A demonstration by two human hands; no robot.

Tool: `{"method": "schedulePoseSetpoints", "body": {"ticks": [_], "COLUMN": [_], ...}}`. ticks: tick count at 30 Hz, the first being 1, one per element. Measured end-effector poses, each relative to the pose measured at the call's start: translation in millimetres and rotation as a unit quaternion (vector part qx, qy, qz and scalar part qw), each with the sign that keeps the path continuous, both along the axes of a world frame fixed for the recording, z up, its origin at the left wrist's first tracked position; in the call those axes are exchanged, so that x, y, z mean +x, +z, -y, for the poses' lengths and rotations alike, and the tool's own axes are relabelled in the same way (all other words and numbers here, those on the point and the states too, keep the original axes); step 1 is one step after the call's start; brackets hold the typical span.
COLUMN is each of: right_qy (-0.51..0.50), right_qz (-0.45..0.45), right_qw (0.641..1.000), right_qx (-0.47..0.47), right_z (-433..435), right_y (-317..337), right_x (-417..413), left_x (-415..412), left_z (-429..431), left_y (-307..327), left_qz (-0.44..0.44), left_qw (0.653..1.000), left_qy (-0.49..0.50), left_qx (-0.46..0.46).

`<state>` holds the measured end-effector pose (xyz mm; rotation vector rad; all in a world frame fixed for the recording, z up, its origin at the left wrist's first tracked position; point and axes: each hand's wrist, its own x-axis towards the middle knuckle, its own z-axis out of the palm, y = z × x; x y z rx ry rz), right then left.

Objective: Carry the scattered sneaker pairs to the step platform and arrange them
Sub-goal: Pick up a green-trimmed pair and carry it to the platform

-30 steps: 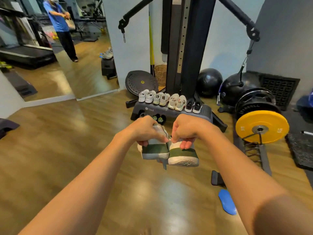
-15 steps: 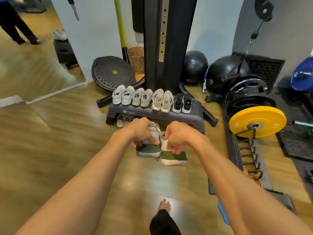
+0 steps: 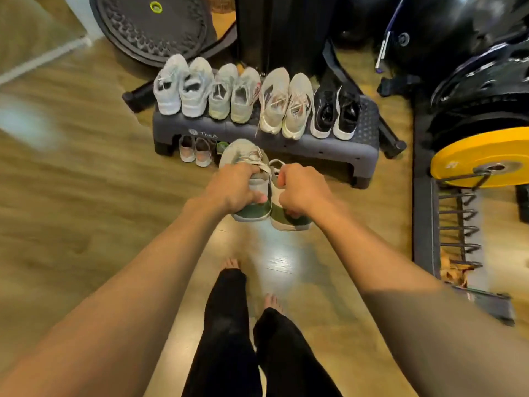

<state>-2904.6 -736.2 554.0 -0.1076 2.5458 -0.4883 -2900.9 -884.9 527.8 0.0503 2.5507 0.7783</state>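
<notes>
I hold a grey sneaker pair with green heels side by side above the floor, just in front of the step platform (image 3: pixel 257 140). My left hand (image 3: pixel 232 186) grips the left sneaker (image 3: pixel 252 209) and my right hand (image 3: pixel 303 189) grips the right sneaker (image 3: pixel 286 220), both from above at the collar. On the platform stand several pairs in a row: white sneakers (image 3: pixel 183 87), pale green sneakers (image 3: pixel 233 94), cream sneakers (image 3: pixel 286 103) and black sneakers (image 3: pixel 335 113). A small pink pair (image 3: pixel 194 151) sits under the platform at the left.
A black cable-machine column (image 3: pixel 286 32) rises behind the platform, with a round balance disc (image 3: pixel 148 27) at its left. Black plates and a yellow weight plate (image 3: pixel 483 159) on a rack (image 3: pixel 455 230) fill the right side. My bare feet (image 3: pixel 232 265) stand on wooden floor.
I have walked up to the platform with the green-heeled pair and my view has tilted down; the platform now lies directly beyond my hands. My grip on both sneakers is unchanged.
</notes>
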Motion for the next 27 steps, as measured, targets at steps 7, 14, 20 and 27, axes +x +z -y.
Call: {"method": "schedulePoseSetpoints", "body": {"ticks": [7,14,20,27], "right_qy": [-0.058,-0.096,-0.136,-0.175], "right_qz": [-0.049,-0.033,-0.110,-0.225], "right_qw": [0.996,0.995,0.984,0.958], "right_qx": [0.037,0.025,0.015,-0.008], "right_z": [30,28,19,12], "right_y": [-168,-358,-504,-628], "right_x": [-56,-98,-124,-174], "left_x": [-61,-106,-147,-211], "left_z": [18,19,7,-3], "left_y": [-157,-338,-482,-593], "left_qz": [0.014,-0.020,-0.105,-0.175], "left_qw": [0.999,0.998,0.991,0.979], "left_qy": [-0.033,-0.051,-0.071,-0.098], "left_qx": [-0.008,-0.028,-0.036,-0.016]}}
